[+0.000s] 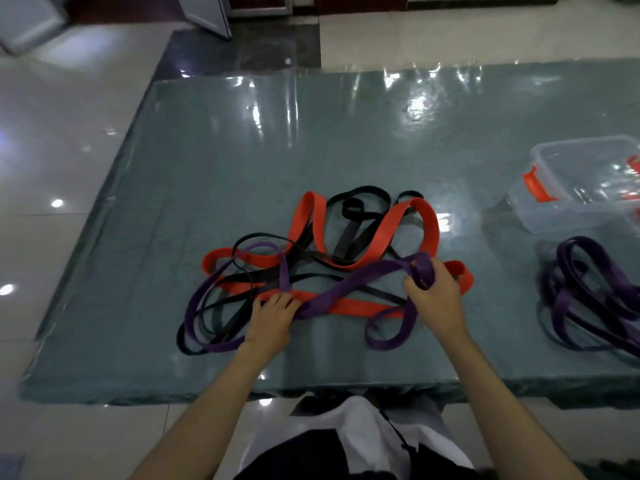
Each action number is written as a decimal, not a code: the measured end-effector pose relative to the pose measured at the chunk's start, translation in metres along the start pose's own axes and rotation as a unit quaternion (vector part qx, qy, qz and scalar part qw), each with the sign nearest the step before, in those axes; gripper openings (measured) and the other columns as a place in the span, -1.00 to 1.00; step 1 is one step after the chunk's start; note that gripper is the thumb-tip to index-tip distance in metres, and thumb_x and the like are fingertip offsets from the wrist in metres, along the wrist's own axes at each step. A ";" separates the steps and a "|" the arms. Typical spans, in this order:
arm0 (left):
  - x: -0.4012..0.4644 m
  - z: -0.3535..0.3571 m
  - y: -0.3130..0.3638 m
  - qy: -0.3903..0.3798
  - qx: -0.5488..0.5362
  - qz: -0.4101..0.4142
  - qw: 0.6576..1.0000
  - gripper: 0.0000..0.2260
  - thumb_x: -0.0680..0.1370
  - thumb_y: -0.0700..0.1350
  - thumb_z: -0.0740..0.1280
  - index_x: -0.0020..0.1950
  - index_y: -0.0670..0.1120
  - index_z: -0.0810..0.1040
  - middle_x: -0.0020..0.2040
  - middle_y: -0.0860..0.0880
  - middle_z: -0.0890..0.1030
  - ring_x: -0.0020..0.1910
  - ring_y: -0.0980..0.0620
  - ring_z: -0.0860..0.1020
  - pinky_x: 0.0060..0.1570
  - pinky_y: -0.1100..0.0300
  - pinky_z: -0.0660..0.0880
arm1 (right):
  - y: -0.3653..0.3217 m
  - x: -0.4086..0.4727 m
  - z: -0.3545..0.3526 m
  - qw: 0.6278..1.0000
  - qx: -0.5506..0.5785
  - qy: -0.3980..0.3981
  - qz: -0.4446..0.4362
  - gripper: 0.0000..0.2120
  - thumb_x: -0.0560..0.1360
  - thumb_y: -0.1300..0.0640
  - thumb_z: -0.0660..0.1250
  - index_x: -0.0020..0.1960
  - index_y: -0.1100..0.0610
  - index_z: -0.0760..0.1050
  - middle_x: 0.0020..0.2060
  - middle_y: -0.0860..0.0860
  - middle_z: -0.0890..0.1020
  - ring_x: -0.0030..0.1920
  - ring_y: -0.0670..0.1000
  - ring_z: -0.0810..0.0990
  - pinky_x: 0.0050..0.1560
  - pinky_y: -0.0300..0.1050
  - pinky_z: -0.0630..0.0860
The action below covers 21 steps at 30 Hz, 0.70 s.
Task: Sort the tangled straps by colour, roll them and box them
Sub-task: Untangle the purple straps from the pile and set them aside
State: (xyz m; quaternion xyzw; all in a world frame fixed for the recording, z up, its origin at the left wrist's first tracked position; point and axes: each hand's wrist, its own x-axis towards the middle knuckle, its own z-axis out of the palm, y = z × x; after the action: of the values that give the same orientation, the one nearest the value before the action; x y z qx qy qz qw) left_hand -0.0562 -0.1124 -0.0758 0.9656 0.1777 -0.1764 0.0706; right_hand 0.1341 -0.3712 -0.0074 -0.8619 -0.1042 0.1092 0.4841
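Note:
A tangle of straps lies in the middle of the table: a wide red strap, thin black straps and a purple strap looped across them. My right hand is closed on a raised fold of the purple strap at the tangle's right side. My left hand pinches the same purple strap lower down, where it crosses the red one. A separate heap of purple straps lies at the table's right edge. A clear plastic box with orange clips stands behind that heap.
The table has a glossy grey-green cover; its near edge runs just in front of my body. Shiny floor tiles surround it on the left. A grey cabinet door stands beyond the far edge.

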 end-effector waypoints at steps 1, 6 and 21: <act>-0.002 0.001 -0.002 -0.001 0.015 0.007 1.000 -0.40 0.54 -0.12 0.40 0.57 0.05 0.35 0.56 0.04 0.35 0.54 -0.03 0.33 0.49 -0.15 0.22 | -0.006 0.004 -0.001 1.000 0.005 -0.004 -0.011 -0.86 0.50 0.23 0.47 -0.01 0.10 0.53 -0.23 0.07 0.62 -0.30 -0.13 0.53 -0.22 -0.19 0.52; -0.002 0.003 -0.003 0.002 0.049 -0.002 0.999 -0.49 0.59 -0.15 0.35 0.54 -0.03 0.37 0.56 0.02 0.33 0.39 -0.10 0.47 0.30 -0.07 0.37 | -0.018 0.011 0.002 0.999 0.014 -0.016 -0.041 -0.87 0.55 0.24 0.46 0.01 0.07 0.54 -0.21 0.04 0.63 -0.28 -0.02 0.59 -0.25 -0.14 0.57; 0.005 -0.049 -0.013 0.192 0.055 0.118 0.973 -0.68 0.27 -0.16 0.68 -0.05 -0.09 0.69 -0.20 -0.01 0.70 -0.17 -0.12 0.64 -0.18 0.01 0.55 | -0.009 0.016 0.002 0.999 0.032 -0.025 -0.011 -0.81 0.56 0.18 0.50 0.02 -0.08 0.55 -0.17 -0.01 0.68 -0.17 0.05 0.69 -0.11 0.02 0.66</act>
State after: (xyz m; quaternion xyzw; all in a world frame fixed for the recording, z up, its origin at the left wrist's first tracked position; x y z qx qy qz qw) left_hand -0.0410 -0.0894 -0.0327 0.9979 0.0630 0.0119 0.0019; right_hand 0.1486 -0.3604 -0.0023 -0.8421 -0.1217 0.1284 0.5095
